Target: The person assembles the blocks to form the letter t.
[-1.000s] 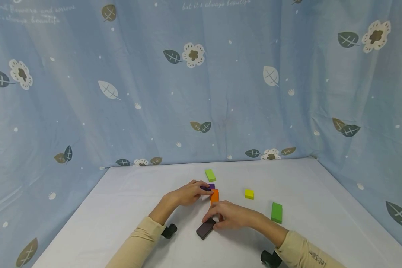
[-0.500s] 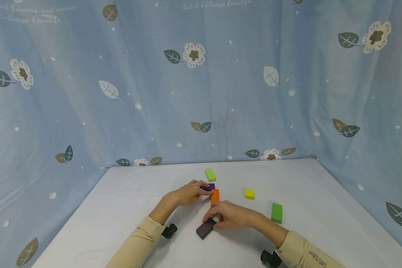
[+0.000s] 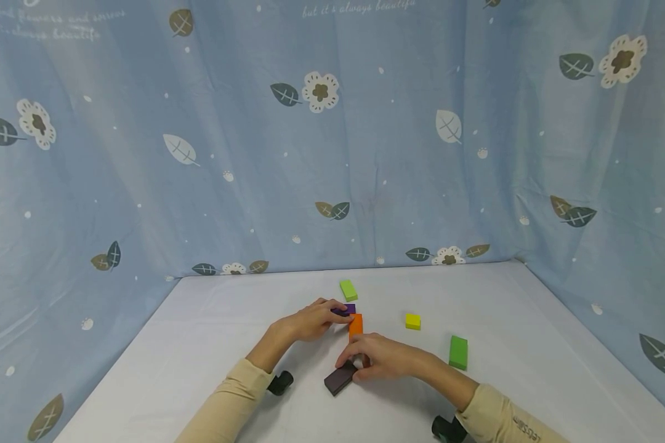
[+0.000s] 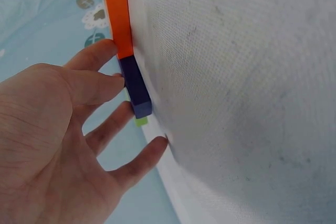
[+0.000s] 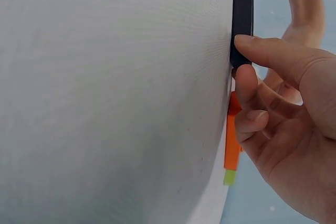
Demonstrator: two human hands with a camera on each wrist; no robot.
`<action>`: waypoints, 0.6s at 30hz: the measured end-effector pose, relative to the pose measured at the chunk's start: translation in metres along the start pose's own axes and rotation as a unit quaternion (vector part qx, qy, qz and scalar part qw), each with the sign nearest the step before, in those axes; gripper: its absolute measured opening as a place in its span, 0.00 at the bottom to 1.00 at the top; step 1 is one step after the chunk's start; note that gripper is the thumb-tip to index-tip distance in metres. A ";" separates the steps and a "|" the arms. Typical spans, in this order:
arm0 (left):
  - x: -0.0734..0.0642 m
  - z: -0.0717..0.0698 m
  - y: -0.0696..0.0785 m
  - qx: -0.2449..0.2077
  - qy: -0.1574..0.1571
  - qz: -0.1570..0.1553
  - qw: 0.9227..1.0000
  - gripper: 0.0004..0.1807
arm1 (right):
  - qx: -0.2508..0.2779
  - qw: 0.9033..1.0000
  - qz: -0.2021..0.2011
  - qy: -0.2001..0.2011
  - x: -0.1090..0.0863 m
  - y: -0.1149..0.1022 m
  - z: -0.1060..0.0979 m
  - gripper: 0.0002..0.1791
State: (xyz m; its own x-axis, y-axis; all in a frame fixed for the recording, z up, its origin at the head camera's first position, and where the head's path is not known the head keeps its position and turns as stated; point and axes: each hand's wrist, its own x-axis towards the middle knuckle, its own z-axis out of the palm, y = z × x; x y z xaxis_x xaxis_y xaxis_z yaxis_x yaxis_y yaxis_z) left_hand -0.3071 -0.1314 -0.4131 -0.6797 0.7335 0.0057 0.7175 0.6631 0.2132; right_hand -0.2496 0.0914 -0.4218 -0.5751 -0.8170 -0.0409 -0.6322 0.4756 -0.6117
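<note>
Head: blocks [image 3: 340,379] on white table [image 3: 510,344], blue curtain [image 3: 366,147] behind.

Person, both arms visible. Left sleeve [image 3: 221,403] and right sleeve [image 3: 504,415]: beige, long, fabric creased. Cuffs stop short of the wrists; lower forearms bare. Right sleeve carries dark lettering [image 3: 526,427] near the cuff, slanted in the head view, too small to read with certainty. Left hand [image 3: 313,321] and right hand [image 3: 385,355]: bare. Worn gear: left wrist device [image 3: 280,383] and right wrist device [image 3: 447,429], one per arm beside the cuff, both black, compact, with rounded, roughly cylindrical housings.
</note>
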 end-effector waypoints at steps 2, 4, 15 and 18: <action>0.000 0.000 0.000 0.001 0.001 0.001 1.000 0.25 | 0.004 1.000 0.000 0.000 -0.001 0.000 0.000 0.17; 0.000 0.000 0.000 0.002 0.002 0.001 1.000 0.24 | 0.005 1.000 0.002 0.000 -0.001 0.000 0.000 0.17; 0.000 -0.001 0.001 -0.001 -0.002 0.001 1.000 0.25 | 0.004 1.000 -0.005 0.008 -0.003 0.003 -0.004 0.17; 0.000 -0.001 0.001 -0.003 -0.003 0.001 1.000 0.24 | 0.013 1.000 0.000 0.008 -0.004 0.004 -0.005 0.17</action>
State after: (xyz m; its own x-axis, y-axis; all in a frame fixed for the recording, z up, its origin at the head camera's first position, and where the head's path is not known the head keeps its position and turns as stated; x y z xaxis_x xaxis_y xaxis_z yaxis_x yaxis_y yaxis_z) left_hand -0.3064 -0.1312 -0.4121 -0.6769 0.7361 0.0004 0.7182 0.6603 0.2197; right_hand -0.2525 0.0981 -0.4196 -0.5831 -0.8119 -0.0288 -0.6182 0.4663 -0.6328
